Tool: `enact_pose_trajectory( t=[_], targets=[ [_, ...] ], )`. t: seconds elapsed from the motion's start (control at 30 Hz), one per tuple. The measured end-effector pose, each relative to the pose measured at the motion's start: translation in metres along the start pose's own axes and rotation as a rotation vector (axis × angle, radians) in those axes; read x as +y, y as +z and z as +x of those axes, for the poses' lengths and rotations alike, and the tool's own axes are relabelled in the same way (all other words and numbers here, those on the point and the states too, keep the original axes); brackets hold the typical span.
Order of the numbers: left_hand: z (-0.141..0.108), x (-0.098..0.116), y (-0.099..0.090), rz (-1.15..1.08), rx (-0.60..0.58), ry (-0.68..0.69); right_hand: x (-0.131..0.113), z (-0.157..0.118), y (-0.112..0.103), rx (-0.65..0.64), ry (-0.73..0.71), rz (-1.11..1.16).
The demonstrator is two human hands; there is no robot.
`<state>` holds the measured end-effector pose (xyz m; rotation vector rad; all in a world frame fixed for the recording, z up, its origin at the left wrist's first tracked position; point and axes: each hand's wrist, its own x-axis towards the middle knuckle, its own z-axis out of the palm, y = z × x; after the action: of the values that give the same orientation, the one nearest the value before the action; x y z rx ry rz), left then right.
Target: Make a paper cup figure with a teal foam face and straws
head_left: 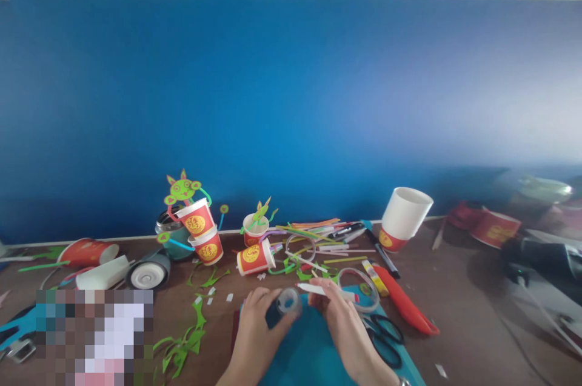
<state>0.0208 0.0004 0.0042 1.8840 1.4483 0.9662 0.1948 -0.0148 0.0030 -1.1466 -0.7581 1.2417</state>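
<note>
Left hand [256, 326] is gripping a clear round roll [296, 302] between curled fingers and thumb. Right hand [342, 320], fingers nearly closed, is pinching a slim white marker [334, 294]. Both are hovering over a smooth teal sheet [311, 352], lower centre; jagged green paper scraps [195, 337] are lying left.

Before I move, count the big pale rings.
2. One is among the straws; the other is beside the glue, near the right hand. Others may be hidden in the clutter.
</note>
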Motion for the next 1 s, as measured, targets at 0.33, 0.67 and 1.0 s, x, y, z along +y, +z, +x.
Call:
enact_pose_trajectory(
  t=[0.33,0.67,1.0],
  targets=[
    [0.001,-0.007,-0.01,-0.466,0.145,-0.156,0.002,-0.002,0.001,0.034,0.044,0.094],
    [0.001,-0.002,-0.01,-0.441,0.153,-0.182,-0.003,0.0,-0.005,0.143,-0.068,-0.242],
    [0.0,-0.009,-0.008,-0.366,0.119,-0.149,-0.003,0.002,0.004,-0.118,-0.191,-0.649]
  ],
)
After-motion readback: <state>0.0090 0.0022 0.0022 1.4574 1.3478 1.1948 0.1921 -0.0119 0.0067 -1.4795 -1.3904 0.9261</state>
